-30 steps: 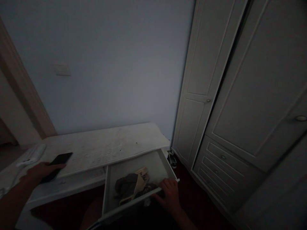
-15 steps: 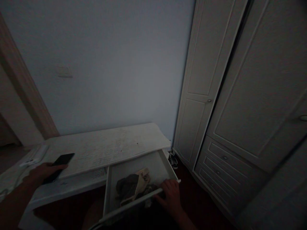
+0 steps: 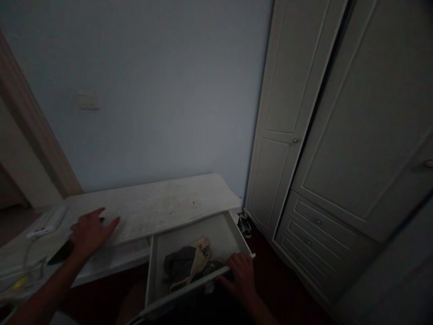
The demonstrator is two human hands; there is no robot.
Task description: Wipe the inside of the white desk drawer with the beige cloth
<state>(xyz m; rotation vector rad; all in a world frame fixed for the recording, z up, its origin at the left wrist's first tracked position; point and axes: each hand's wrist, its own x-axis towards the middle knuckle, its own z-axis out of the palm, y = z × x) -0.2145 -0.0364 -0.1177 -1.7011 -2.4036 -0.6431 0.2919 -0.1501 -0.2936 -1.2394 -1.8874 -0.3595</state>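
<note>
A dark phone (image 3: 61, 253) lies near the front left edge of the white table (image 3: 145, 198). My left hand (image 3: 90, 234) is over it with thumb and fingers spread, covering much of the phone; whether the palm touches it I cannot tell. An open drawer (image 3: 199, 289) sticks out from the front of the table. Its front panel is gripped at the right end by my right hand (image 3: 241, 273), fingers hooked over the top rim. Inside the drawer rests a crumpled bundle of grey and beige cloth (image 3: 189, 262).
A white box-like device with a cable (image 3: 49, 221) sits at the table's left end. White wardrobes (image 3: 280, 176) with small drawers stand on the right. Dark shoes (image 3: 244, 225) lie on the floor between table and wardrobe. A wall switch (image 3: 87, 99) is at upper left.
My left hand has let go of the phone and opened; it was holding the phone just over the table. It now sits farther right. My right hand and the drawer have not moved.
</note>
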